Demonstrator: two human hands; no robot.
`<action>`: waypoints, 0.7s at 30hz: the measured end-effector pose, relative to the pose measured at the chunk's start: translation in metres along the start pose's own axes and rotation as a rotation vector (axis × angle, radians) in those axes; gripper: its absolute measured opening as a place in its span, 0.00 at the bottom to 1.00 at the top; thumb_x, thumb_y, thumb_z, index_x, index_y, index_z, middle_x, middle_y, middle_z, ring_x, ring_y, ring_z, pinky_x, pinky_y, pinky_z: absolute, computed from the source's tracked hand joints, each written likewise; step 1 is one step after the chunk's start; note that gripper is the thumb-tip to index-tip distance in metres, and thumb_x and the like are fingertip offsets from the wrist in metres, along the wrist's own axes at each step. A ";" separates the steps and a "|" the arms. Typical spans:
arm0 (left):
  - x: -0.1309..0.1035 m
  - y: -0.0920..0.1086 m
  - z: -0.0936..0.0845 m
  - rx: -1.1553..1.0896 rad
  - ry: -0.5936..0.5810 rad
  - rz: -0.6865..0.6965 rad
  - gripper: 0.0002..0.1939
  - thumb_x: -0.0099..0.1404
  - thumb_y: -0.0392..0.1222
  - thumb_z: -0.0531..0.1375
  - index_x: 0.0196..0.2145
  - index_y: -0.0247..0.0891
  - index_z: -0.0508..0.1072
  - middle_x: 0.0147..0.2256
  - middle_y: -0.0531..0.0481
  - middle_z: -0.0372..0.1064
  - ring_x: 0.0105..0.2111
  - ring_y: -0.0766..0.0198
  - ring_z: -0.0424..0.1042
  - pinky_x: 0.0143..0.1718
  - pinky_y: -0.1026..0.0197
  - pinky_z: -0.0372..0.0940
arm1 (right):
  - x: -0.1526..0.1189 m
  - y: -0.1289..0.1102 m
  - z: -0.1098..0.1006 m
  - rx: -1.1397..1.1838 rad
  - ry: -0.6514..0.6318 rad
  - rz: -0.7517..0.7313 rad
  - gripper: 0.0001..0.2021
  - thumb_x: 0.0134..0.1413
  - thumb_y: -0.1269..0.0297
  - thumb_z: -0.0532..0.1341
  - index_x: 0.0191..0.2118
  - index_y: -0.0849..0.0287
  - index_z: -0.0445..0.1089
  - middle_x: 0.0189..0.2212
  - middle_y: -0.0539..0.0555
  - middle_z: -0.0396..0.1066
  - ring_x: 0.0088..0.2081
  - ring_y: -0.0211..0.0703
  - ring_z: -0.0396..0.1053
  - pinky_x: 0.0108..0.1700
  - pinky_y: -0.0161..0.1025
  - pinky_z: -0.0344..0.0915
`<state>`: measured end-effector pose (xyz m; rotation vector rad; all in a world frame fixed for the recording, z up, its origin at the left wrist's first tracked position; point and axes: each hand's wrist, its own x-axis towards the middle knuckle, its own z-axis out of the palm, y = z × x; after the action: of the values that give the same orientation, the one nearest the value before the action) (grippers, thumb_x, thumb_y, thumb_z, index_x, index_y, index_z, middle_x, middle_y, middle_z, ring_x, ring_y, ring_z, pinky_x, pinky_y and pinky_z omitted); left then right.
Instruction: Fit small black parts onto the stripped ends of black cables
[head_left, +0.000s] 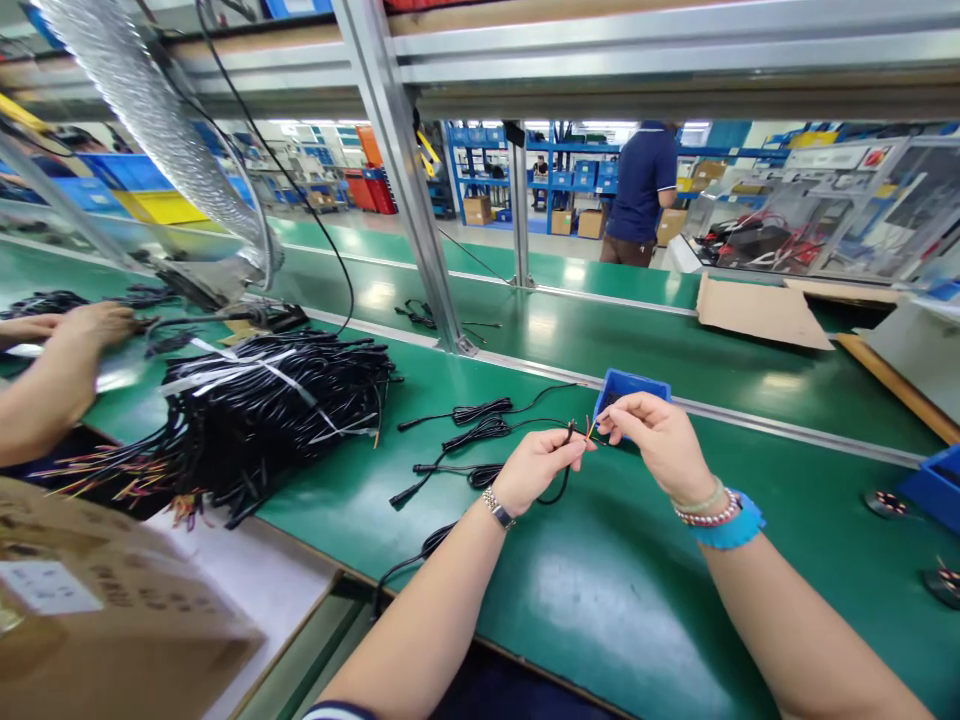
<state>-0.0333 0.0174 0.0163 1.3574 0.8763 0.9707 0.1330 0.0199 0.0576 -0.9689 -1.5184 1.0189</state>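
My left hand (pixel 541 466), a metal watch band at its wrist, pinches the end of a black cable (pixel 559 492) over the green bench. Thin coloured wires (pixel 590 428), red and yellow among them, fan out from that cable end. Closed at the fingertips, my right hand (pixel 656 440) meets the tips of these wires; what exactly it pinches is too small to make out. Just behind it sits a small blue bin (pixel 634 385), its contents mostly hidden. Left of my hands, several coiled black cables with connectors (pixel 474 432) lie on the bench.
A large bundle of black cables (pixel 285 400) tied with white strips lies at left, beside a cardboard box (pixel 112 610). Another person's hands (pixel 94 330) work at far left. A metal post (pixel 405 180) rises behind the bench. Round black parts (pixel 885 503) lie at right.
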 end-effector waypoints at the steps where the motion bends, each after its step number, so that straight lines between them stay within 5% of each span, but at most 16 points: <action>1: 0.000 0.000 0.000 0.004 -0.001 -0.004 0.13 0.57 0.45 0.57 0.22 0.33 0.69 0.26 0.51 0.67 0.22 0.72 0.58 0.25 0.67 0.51 | 0.000 0.000 0.001 0.001 -0.006 0.000 0.08 0.49 0.63 0.58 0.29 0.63 0.67 0.24 0.52 0.70 0.25 0.34 0.66 0.28 0.33 0.64; 21: 0.000 -0.003 -0.001 -0.045 -0.035 -0.044 0.14 0.56 0.47 0.57 0.22 0.32 0.67 0.23 0.54 0.62 0.17 0.77 0.46 0.18 0.66 0.39 | -0.002 -0.001 0.003 -0.075 -0.099 0.061 0.08 0.49 0.62 0.58 0.28 0.64 0.67 0.23 0.52 0.69 0.23 0.33 0.64 0.27 0.32 0.62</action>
<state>-0.0342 0.0175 0.0130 1.3076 0.8504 0.9251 0.1303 0.0178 0.0573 -1.0356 -1.6268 1.0735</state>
